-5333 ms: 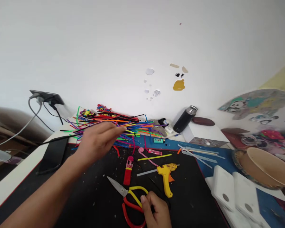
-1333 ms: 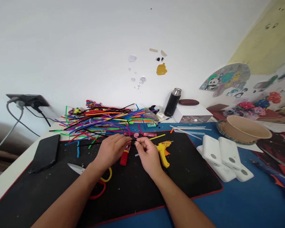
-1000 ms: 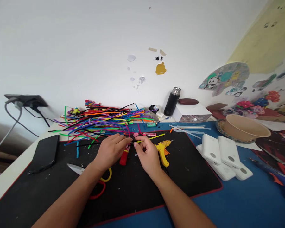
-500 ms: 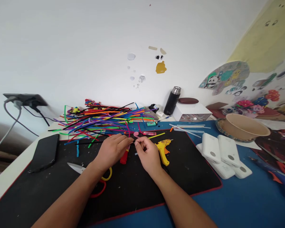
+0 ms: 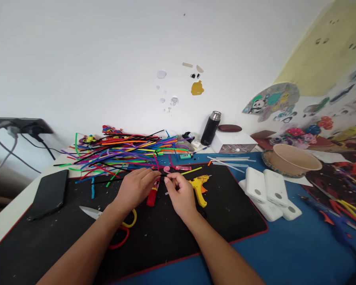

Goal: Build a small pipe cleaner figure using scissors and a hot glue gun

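Note:
Over the black mat [image 5: 225,221], my left hand [image 5: 138,187] is closed on a black pipe cleaner [image 5: 106,181], whose long end sticks out to the left. My right hand [image 5: 180,194] pinches the same dark strand close to the left fingertips. A red glue stick [image 5: 151,198] lies below the fingers, partly covered by the left hand. Just beyond the fingertips sits a pink coil [image 5: 166,169]. To the right of my right hand is a yellow glue gun [image 5: 199,190]. Scissors [image 5: 127,237] with red and yellow handles lie partly under my left forearm.
A pile of coloured pipe cleaners [image 5: 121,152] spreads along the wall. A black phone [image 5: 50,194] lies at left. A black flask [image 5: 210,130], clear glue sticks [image 5: 231,159], white power banks [image 5: 256,184] and a beige bowl [image 5: 296,160] stand towards the right.
The fingertips have drawn slightly apart, and more of the black strand shows between them. The whole view has shifted a little, so the surroundings appear further left.

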The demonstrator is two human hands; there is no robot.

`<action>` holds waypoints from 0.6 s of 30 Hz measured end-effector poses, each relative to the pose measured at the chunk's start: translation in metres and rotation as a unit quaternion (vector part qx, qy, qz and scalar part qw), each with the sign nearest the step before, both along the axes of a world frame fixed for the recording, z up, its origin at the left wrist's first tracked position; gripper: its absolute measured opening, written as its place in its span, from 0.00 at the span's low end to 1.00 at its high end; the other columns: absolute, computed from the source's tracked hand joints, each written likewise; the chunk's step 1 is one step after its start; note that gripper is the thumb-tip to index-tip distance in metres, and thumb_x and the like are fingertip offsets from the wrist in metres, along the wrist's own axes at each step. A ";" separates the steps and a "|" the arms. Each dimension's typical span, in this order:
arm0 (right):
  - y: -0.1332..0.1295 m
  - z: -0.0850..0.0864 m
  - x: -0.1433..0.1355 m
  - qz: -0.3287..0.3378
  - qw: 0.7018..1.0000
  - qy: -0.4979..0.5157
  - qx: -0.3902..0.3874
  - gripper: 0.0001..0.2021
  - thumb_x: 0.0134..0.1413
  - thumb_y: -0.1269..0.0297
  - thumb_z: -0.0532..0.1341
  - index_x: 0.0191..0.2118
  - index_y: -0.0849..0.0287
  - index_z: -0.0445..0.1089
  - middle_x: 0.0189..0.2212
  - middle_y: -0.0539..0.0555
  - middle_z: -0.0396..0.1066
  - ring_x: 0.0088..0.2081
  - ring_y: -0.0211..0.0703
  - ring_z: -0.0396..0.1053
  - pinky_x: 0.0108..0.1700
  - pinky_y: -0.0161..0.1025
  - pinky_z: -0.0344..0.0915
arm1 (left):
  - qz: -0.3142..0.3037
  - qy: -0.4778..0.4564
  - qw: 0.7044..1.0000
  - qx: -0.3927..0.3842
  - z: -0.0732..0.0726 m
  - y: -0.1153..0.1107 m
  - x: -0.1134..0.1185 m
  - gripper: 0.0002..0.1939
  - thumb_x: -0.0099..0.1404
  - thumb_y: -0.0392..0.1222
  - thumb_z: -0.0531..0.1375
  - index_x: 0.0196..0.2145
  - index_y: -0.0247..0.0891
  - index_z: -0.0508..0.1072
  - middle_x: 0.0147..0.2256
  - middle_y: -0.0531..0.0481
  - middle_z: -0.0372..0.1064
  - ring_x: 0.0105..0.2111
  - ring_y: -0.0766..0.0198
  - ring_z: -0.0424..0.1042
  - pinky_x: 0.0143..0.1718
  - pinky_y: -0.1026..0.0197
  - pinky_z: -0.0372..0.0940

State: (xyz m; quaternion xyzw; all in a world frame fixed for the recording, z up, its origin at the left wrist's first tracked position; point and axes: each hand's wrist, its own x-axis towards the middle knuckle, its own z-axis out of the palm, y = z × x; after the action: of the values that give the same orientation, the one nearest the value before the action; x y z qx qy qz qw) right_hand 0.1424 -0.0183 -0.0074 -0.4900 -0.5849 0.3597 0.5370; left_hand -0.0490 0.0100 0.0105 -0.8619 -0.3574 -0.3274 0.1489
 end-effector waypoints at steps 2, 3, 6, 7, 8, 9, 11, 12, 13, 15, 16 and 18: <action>-0.001 0.002 0.001 -0.004 1.000 -0.005 0.000 0.13 0.65 0.53 0.61 0.37 0.57 0.75 0.20 0.43 0.58 0.22 0.38 0.57 0.27 0.36 0.54 | 0.017 -0.008 1.000 -0.003 0.000 0.002 -0.002 0.11 0.78 0.38 0.56 0.45 0.37 0.79 0.35 0.47 0.82 0.33 0.58 0.80 0.37 0.58 0.71; -0.002 0.003 0.003 -0.006 1.000 -0.012 -0.001 0.13 0.65 0.53 0.61 0.37 0.57 0.75 0.20 0.43 0.59 0.22 0.38 0.57 0.27 0.36 0.54 | 0.027 -0.015 1.000 -0.006 -0.001 0.002 -0.003 0.11 0.79 0.40 0.56 0.44 0.38 0.80 0.35 0.47 0.82 0.33 0.58 0.80 0.37 0.58 0.71; -0.006 0.010 0.011 -0.010 0.999 -0.046 -0.005 0.14 0.66 0.52 0.60 0.37 0.57 0.75 0.20 0.44 0.59 0.22 0.39 0.58 0.27 0.36 0.54 | 0.060 -0.049 0.997 -0.017 -0.001 0.004 -0.005 0.13 0.79 0.43 0.56 0.43 0.38 0.80 0.35 0.46 0.83 0.33 0.57 0.81 0.37 0.58 0.71; -0.007 0.012 0.015 -0.009 0.998 -0.060 -0.007 0.14 0.66 0.51 0.60 0.37 0.57 0.75 0.20 0.44 0.59 0.22 0.39 0.58 0.27 0.36 0.54 | 0.068 -0.063 0.995 -0.020 -0.001 0.005 -0.006 0.14 0.79 0.44 0.56 0.43 0.39 0.81 0.36 0.46 0.83 0.34 0.57 0.81 0.37 0.58 0.71; -0.009 0.015 0.020 -0.006 0.997 -0.078 -0.011 0.15 0.66 0.51 0.60 0.37 0.56 0.76 0.20 0.44 0.60 0.23 0.39 0.58 0.28 0.36 0.54 | 0.075 -0.076 0.994 -0.024 -0.002 0.005 -0.007 0.15 0.79 0.44 0.55 0.43 0.39 0.81 0.36 0.45 0.83 0.34 0.56 0.82 0.37 0.58 0.72; -0.010 0.018 0.026 -0.006 0.995 -0.100 -0.014 0.14 0.66 0.52 0.60 0.37 0.56 0.76 0.20 0.44 0.60 0.23 0.39 0.59 0.28 0.36 0.54 | 0.079 -0.088 0.993 -0.027 -0.002 0.006 -0.008 0.15 0.79 0.44 0.55 0.43 0.39 0.81 0.36 0.45 0.84 0.35 0.56 0.82 0.38 0.59 0.72; -0.014 0.022 0.040 0.003 0.987 -0.156 -0.024 0.13 0.66 0.53 0.59 0.37 0.56 0.76 0.21 0.45 0.61 0.24 0.40 0.61 0.29 0.36 0.55 | 0.084 -0.107 0.990 -0.037 -0.003 0.007 -0.009 0.15 0.79 0.45 0.55 0.43 0.39 0.81 0.37 0.45 0.84 0.36 0.56 0.83 0.38 0.59 0.72; -0.016 0.024 0.048 0.008 0.982 -0.183 -0.034 0.13 0.65 0.54 0.59 0.37 0.56 0.76 0.22 0.45 0.63 0.24 0.40 0.62 0.29 0.36 0.55 | 0.088 -0.117 0.988 -0.043 -0.004 0.007 -0.010 0.15 0.79 0.45 0.55 0.43 0.40 0.81 0.37 0.45 0.84 0.36 0.56 0.83 0.38 0.59 0.73; -0.019 0.025 0.055 0.013 0.977 -0.206 -0.044 0.13 0.65 0.54 0.59 0.38 0.56 0.76 0.22 0.46 0.64 0.24 0.41 0.63 0.29 0.36 0.56 | 0.094 -0.127 0.986 -0.048 -0.004 0.008 -0.011 0.15 0.78 0.46 0.56 0.43 0.40 0.81 0.37 0.45 0.84 0.36 0.56 0.83 0.38 0.59 0.72; -0.025 0.025 0.069 0.015 0.967 -0.248 -0.059 0.13 0.66 0.55 0.59 0.37 0.55 0.77 0.22 0.46 0.65 0.24 0.41 0.64 0.29 0.37 0.55 | 0.109 -0.154 0.980 -0.060 -0.005 0.010 -0.014 0.14 0.78 0.46 0.56 0.43 0.41 0.81 0.38 0.45 0.84 0.36 0.56 0.83 0.38 0.60 0.72; -0.028 0.024 0.074 0.011 0.962 -0.265 -0.062 0.13 0.65 0.55 0.59 0.36 0.55 0.77 0.21 0.46 0.65 0.24 0.42 0.64 0.29 0.37 0.55 | 0.118 -0.171 0.976 -0.067 -0.005 0.011 -0.016 0.14 0.77 0.46 0.56 0.43 0.41 0.81 0.38 0.45 0.84 0.36 0.56 0.83 0.38 0.60 0.72; -0.036 0.021 0.079 0.017 0.955 -0.291 -0.060 0.11 0.65 0.58 0.59 0.36 0.55 0.77 0.21 0.47 0.66 0.24 0.42 0.65 0.29 0.37 0.56 | 0.139 -0.216 0.962 -0.089 -0.003 0.013 -0.020 0.13 0.76 0.47 0.57 0.43 0.41 0.81 0.39 0.46 0.84 0.37 0.56 0.83 0.39 0.60 0.72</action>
State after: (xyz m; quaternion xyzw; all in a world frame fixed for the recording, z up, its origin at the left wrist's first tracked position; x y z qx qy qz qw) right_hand 0.2217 -0.0545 0.0132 -0.5950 -0.7010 0.2455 0.3071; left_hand -0.0694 0.0227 0.0077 -0.7223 -0.5250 -0.4488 0.0347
